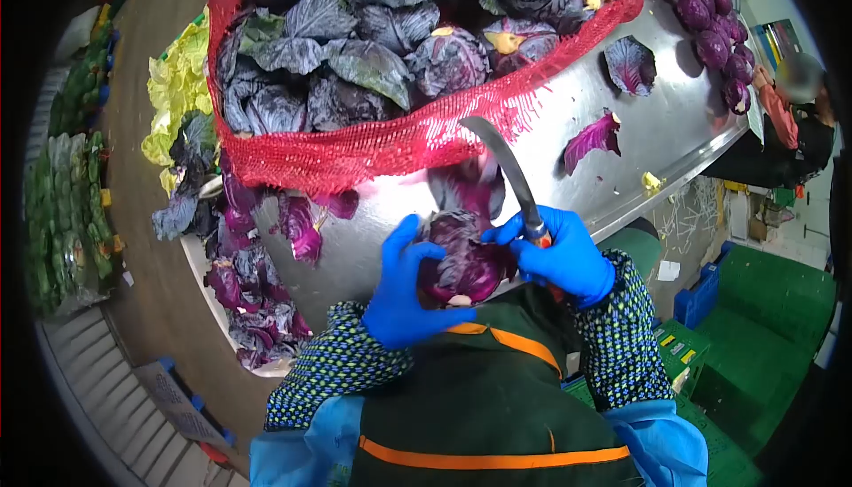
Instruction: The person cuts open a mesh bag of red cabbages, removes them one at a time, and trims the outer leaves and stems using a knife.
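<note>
My left hand (404, 287), in a blue glove, cups a red cabbage (461, 265) from its left side, thumb below and fingers above. The cabbage's pale cut stem faces down toward my apron. In my right hand (564, 256), also gloved in blue, is a knife (504, 160) with a curved blade and a reddish handle, its tip pointing up and to the left. Fingers of that hand also reach the cabbage's right edge. Just behind the cabbage, a loose purple leaf (466, 190) lies on the metal table (382, 221).
A red net sack (355, 154) full of red cabbages spreads across the table's far side. Trimmed leaves fill a bin (253, 309) at left. Peeled cabbages (714, 43) are piled at far right, near another person (790, 123). Green crates (763, 336) stand at right.
</note>
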